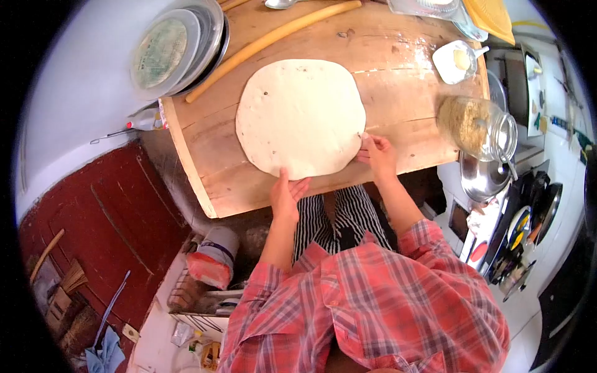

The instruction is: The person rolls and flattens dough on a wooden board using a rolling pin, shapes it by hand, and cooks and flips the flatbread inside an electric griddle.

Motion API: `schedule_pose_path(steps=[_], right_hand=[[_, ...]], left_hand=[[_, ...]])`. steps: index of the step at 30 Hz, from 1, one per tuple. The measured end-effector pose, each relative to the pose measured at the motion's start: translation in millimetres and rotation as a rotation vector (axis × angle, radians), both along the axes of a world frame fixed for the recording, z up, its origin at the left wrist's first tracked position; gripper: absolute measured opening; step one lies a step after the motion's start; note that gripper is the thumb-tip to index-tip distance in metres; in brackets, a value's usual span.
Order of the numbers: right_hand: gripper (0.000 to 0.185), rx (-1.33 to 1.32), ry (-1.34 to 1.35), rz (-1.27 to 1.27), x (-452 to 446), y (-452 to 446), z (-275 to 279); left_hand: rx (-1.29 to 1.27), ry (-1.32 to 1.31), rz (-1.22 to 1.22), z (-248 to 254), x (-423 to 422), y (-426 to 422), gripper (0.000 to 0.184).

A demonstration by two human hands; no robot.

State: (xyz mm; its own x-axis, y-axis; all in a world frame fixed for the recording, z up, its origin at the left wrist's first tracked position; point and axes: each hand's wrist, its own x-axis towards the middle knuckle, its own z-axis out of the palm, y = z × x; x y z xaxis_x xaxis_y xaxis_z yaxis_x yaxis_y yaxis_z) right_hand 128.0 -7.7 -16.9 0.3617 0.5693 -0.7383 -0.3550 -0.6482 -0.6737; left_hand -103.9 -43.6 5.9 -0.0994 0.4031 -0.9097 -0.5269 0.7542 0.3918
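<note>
A wide, flat round of rolled-out dough lies on the wooden board, with a few small dark specks on its surface. At the dough's near edge is my left hand, thumb on top and fingers at or under the rim. My right hand pinches the lower right edge between thumb and fingers. Part of the fingers of both hands is hidden by the dough. Beyond the dough, a long wooden rolling pin rests diagonally across the board.
Stacked round pans and lids stand at the back left. On the right are a small white container, a glass jar of tan grain-like contents lying on its side and a metal bowl. Flour dusts the board's far right. A spoon lies at the back.
</note>
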Motion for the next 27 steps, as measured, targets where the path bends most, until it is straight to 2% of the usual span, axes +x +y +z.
schedule_pose_path(steps=[2,3,5,7,9,12,14,17,18,20,21,23,24,26,27], right_hand=[[0.028,0.02,-0.496,0.253,15.4,9.1,-2.8],[0.028,0.026,-0.497,0.26,18.5,20.9,-1.4],[0.027,0.333,-0.926,0.416,26.6,61.7,11.6],[0.027,0.627,-1.167,0.554,24.2,121.2,17.8],[0.034,0.79,-1.273,0.757,15.3,178.5,18.7],[0.038,0.969,-1.373,0.88,-6.3,250.3,9.4],[0.04,1.006,-1.732,1.061,-10.9,283.5,-10.7],[0.036,0.887,-1.838,1.204,-6.5,301.2,-23.2],[0.036,0.894,-1.827,1.216,-4.8,301.8,-20.8],[0.037,0.782,-1.643,1.313,0.7,296.7,-6.7],[0.033,0.97,-1.483,1.224,8.7,290.0,-2.3],[0.033,0.983,-1.428,1.178,18.1,264.6,4.1],[0.034,0.989,-1.384,1.119,22.2,249.6,8.6],[0.033,0.893,-1.324,1.086,32.6,209.6,13.6],[0.033,0.848,-1.283,1.079,38.6,188.0,17.2]], left_hand=[[0.044,0.034,-0.042,-0.4,-1.0,-3.2,0.05],[0.079,0.066,-0.09,-1.2,-0.2,-4.7,0.051],[0.049,0.069,-0.08,-0.3,2.0,-3.3,0.051],[0.023,0.076,-0.068,-3.2,3.7,-0.6,0.05],[-0.002,0.114,-0.162,-8.1,3.4,-5.1,0.048],[-0.092,0.148,-0.152,-4.4,2.4,-4.4,0.049],[-0.124,0.171,-0.12,-9.0,-4.7,-11.9,0.046],[-0.003,0.48,-0.148,-6.8,-8.8,-23.7,0.038],[-0.014,0.482,-0.14,2.1,-10.2,-23.3,0.038],[0.374,1.199,-0.749,16.0,-14.2,-25.3,0.03],[0.36,1.198,-0.745,15.3,-12.0,-24.8,0.03],[0.897,1.415,-1.068,10.4,-7.0,-16.9,0.044],[0.892,1.418,-1.067,2.5,-9.1,-20.7,0.044],[0.835,1.096,-1.39,-19.2,-12.5,-32.7,0.063],[0.834,1.096,-1.388,-17.2,-12.0,-31.9,0.063]])
